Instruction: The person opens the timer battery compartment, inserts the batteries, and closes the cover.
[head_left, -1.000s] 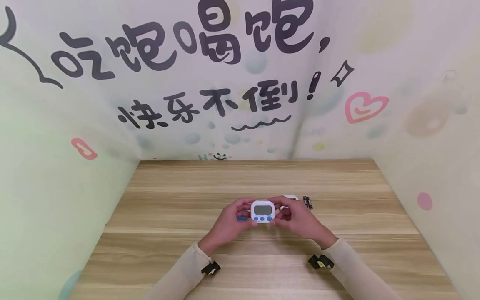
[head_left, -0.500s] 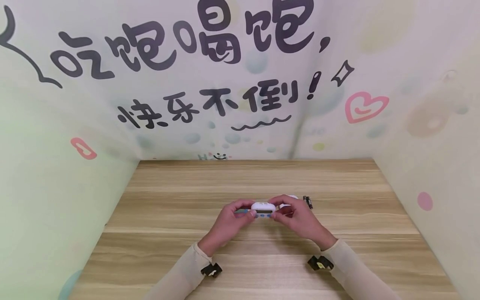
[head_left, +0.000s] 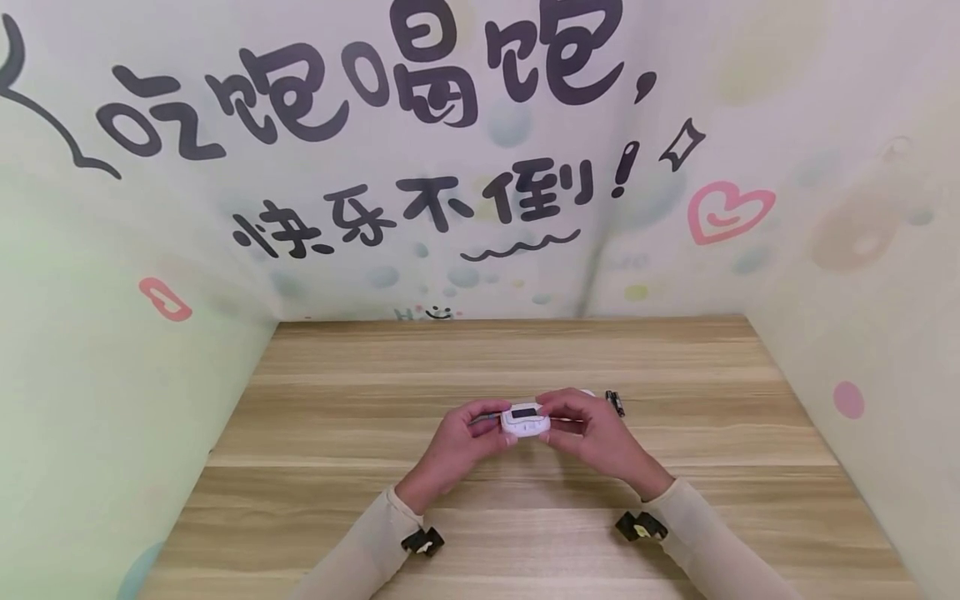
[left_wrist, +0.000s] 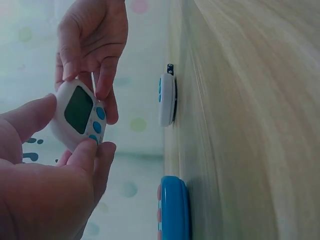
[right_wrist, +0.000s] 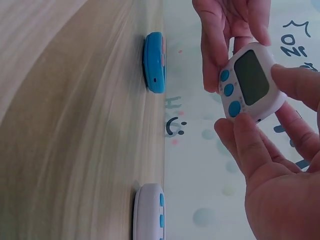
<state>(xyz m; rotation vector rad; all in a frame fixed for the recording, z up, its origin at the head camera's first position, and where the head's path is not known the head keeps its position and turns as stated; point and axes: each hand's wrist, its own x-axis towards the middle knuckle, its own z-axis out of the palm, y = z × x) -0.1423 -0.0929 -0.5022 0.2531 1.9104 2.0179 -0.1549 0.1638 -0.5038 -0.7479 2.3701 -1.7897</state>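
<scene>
A white digital timer (head_left: 526, 425) is held up between both hands over the table. Its back, with a dark rectangle, shows in the head view. In the left wrist view the same timer (left_wrist: 80, 112) shows its grey screen and blue buttons, turned toward the wrists. My left hand (head_left: 459, 442) pinches one end between thumb and fingers. The other end is pinched by my right hand (head_left: 596, 437). On the table beyond stand a blue timer (right_wrist: 154, 62), mostly hidden by the left hand in the head view, and a second white timer (left_wrist: 167, 100) behind the right hand.
Two small dark batteries (head_left: 615, 403) lie side by side on the wooden table (head_left: 360, 533), right of the second white timer. Walls (head_left: 847, 275) with printed lettering enclose the table at the back and both sides.
The held timer has tipped over in the hands: its screen and buttons faced the head camera, then its top edge, and now its back. Both hands stay in nearly the same place.
</scene>
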